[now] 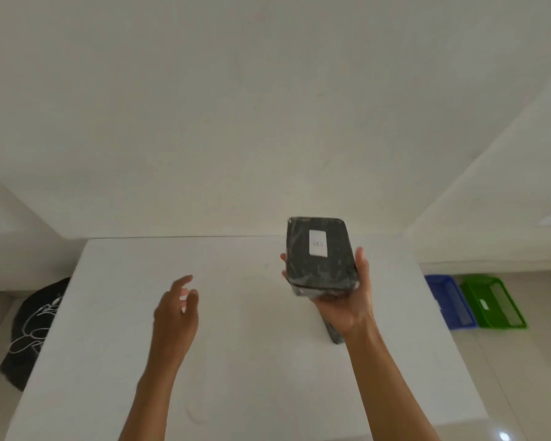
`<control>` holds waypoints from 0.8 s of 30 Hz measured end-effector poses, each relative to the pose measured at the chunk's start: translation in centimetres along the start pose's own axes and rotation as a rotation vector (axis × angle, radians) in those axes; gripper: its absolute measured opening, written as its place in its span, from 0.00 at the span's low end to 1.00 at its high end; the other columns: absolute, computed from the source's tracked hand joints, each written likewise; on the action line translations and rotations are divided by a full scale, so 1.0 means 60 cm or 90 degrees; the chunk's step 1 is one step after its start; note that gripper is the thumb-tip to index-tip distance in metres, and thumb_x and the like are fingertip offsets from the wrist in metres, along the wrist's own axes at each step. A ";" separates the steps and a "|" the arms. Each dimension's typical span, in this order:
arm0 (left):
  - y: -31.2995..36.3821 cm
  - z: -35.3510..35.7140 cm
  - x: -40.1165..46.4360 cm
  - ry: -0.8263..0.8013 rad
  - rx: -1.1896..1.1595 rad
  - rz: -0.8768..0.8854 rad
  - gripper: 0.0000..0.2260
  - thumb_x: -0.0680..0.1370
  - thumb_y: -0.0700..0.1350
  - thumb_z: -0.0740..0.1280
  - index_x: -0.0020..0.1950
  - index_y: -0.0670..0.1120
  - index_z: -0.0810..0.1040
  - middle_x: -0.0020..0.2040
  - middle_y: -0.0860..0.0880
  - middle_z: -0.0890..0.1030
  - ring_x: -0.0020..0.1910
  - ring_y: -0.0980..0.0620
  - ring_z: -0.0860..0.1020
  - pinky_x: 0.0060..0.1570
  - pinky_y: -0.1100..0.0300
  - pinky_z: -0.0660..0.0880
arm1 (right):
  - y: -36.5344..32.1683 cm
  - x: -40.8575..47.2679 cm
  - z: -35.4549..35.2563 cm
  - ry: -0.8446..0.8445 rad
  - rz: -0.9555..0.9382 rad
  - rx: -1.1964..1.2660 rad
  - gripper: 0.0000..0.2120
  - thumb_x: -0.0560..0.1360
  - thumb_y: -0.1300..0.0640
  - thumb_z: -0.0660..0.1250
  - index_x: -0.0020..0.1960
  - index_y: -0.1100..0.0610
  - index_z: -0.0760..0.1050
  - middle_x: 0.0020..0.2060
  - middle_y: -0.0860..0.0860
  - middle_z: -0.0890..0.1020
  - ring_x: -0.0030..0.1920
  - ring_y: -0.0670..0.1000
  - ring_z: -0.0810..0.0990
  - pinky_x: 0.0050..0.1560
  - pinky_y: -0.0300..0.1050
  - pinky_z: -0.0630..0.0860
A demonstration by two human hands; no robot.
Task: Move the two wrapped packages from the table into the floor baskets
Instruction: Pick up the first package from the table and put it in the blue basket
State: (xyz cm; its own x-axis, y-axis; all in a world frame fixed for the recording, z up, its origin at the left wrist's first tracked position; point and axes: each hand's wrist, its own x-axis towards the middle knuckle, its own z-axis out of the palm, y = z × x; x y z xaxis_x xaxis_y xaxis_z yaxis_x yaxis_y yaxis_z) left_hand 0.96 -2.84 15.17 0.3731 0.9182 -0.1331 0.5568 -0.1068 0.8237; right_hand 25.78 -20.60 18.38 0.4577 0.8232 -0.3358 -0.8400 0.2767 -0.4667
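My right hand (347,308) grips a dark wrapped package (320,259) with a small white label, held above the white table (236,361) at its right side. Under that hand a second dark package (335,334) lies on the table, mostly hidden by my wrist. My left hand (177,308) hovers over the middle of the table, fingers spread and holding nothing. On the floor to the right stand a blue basket (450,302) and a green basket (493,305), side by side.
A black bag with white drawing (34,332) lies on the floor left of the table. White walls rise behind the table and at both sides. Tiled floor runs along the table's right edge to the baskets.
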 end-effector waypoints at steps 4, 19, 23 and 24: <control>0.049 0.019 -0.045 -0.039 -0.014 -0.017 0.14 0.84 0.47 0.61 0.68 0.52 0.79 0.57 0.40 0.84 0.54 0.43 0.82 0.55 0.49 0.76 | -0.066 -0.060 0.009 0.131 -0.084 -0.075 0.22 0.76 0.54 0.74 0.68 0.60 0.82 0.64 0.61 0.86 0.58 0.62 0.88 0.54 0.57 0.85; 0.318 0.464 -0.341 -0.174 0.014 0.157 0.13 0.84 0.44 0.61 0.66 0.51 0.80 0.50 0.45 0.85 0.43 0.51 0.83 0.37 0.67 0.75 | -0.401 -0.447 -0.332 0.452 -0.155 -0.406 0.20 0.87 0.42 0.61 0.60 0.52 0.87 0.53 0.51 0.92 0.52 0.52 0.92 0.50 0.49 0.85; 0.405 0.666 -0.471 -0.245 0.032 0.190 0.11 0.84 0.46 0.62 0.62 0.53 0.82 0.46 0.45 0.85 0.45 0.50 0.84 0.40 0.58 0.79 | -0.530 -0.570 -0.489 0.487 -0.153 -0.417 0.13 0.87 0.51 0.62 0.53 0.51 0.85 0.49 0.52 0.92 0.47 0.52 0.91 0.50 0.50 0.83; 0.427 0.710 -0.501 -0.259 0.044 0.199 0.11 0.83 0.45 0.62 0.60 0.53 0.83 0.46 0.47 0.86 0.47 0.50 0.84 0.42 0.55 0.80 | -0.560 -0.602 -0.528 0.498 -0.143 -0.415 0.13 0.86 0.53 0.62 0.53 0.53 0.84 0.50 0.55 0.92 0.47 0.53 0.90 0.51 0.51 0.82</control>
State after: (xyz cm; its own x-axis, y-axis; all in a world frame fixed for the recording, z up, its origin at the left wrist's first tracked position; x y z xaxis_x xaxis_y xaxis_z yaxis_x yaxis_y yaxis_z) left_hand 35.63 -49.41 16.77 0.7805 0.6169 -0.1017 0.4151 -0.3897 0.8221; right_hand 46.72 -75.34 20.26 0.8402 0.1701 -0.5149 -0.4989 -0.1300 -0.8569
